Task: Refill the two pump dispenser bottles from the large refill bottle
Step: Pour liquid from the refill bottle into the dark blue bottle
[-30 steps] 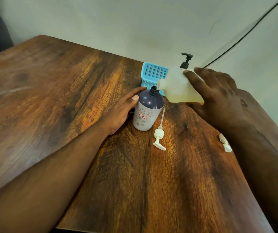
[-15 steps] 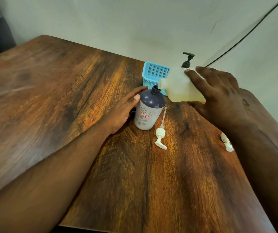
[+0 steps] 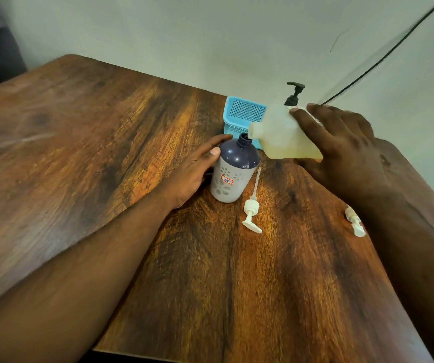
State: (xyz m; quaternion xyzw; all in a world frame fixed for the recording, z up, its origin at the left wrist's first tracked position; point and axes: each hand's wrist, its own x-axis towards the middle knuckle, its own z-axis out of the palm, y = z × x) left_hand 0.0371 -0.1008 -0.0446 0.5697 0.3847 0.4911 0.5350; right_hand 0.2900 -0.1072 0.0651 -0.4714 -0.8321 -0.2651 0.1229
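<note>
Refill bottle (image 3: 281, 133) tipped, spout (open) leftward.

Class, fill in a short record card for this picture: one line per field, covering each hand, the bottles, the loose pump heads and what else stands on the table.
left hand: steadies the purple-topped bottle, which is upright and uncapped
right hand: grip on the tilted refill bottle, spout at the bottle's neck
loose pump heads: one beside the bottle, one by the right forearm
behind: blue basket, black pump
surface: wooden table
</note>
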